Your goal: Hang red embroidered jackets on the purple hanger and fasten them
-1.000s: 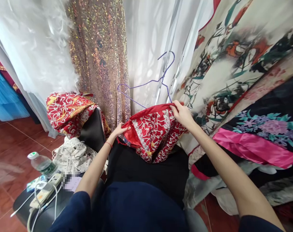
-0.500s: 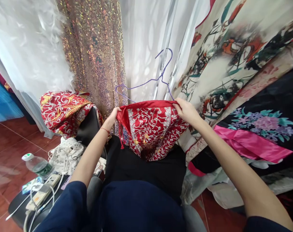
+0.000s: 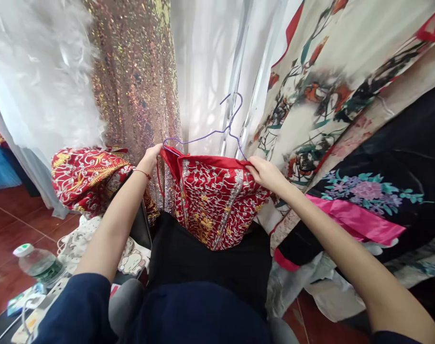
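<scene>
Between my hands hangs a red skirt-like garment [image 3: 213,200] with silver and gold embroidery, its plain red waistband stretched along the top. My left hand [image 3: 153,156] is closed on the band's left end, by the tip of a purple wire hanger [image 3: 199,137]. At the other end, my right hand [image 3: 266,173] pinches the band near the hanger's right arm. The hanger's lower part is hidden behind and inside the garment; its hook points up. The garment's lower part rests over black cloth [image 3: 206,272] on my lap.
Another red embroidered garment [image 3: 84,177] drapes over a chair back at left. A water bottle [image 3: 40,265] and a power strip stand at lower left. Hanging close ahead are a sequined dress [image 3: 135,71], white curtains [image 3: 203,62], a floral robe [image 3: 299,110] and a black garment [image 3: 382,167].
My left hand has moved out to the left, drawing the waistband toward the hanger's left tip. More of the embroidered front shows. The view has shifted slightly.
</scene>
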Available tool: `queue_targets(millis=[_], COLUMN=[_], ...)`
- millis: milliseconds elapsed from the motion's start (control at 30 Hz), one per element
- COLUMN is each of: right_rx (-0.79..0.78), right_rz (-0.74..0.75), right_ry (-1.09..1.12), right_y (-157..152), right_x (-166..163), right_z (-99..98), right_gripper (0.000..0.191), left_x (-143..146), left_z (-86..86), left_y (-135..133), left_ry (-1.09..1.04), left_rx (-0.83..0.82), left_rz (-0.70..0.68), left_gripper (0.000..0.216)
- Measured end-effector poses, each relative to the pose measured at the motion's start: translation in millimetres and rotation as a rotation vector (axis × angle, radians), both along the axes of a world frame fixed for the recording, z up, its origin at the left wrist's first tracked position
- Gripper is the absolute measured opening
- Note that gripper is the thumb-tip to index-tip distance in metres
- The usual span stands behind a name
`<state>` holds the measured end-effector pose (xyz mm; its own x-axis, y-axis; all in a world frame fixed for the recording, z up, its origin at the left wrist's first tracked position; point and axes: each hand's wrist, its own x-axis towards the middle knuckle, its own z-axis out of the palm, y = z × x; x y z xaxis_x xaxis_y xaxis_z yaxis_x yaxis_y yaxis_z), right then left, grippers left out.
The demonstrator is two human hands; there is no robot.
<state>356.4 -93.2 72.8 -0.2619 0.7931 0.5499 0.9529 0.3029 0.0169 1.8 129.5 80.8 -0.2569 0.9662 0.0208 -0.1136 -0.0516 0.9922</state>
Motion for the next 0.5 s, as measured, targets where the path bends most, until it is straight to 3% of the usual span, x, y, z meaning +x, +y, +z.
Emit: queue_targets(millis=[167,333,400,500], right_rx=[0.005,0.017,0.032,0.053], right_rz=[0.0,-0.074,-0.101,-0.148], right_ry=[-0.033,-0.053,-0.045,-0.044], right_y=[1,-4,-6,-11], right_x=[-4,-11,-14,-15], right_z=[1.5,-1.0,-2.4,-3.0], right_gripper=[0.024,0.024,0.025,0.026], left_x=[-5,-14,-15,-10], left_z=[17.3,33.4,39.9,48.3], left_y=[-9,-34,-44,-54], left_ry=[0.194,0.845,1.036,1.151], left_rx=[0.066,0.362,0.392,0.356], left_rz=[0.108,0.228,0.229,0.203], left_gripper=[0.018,0.016,0.011,0.005])
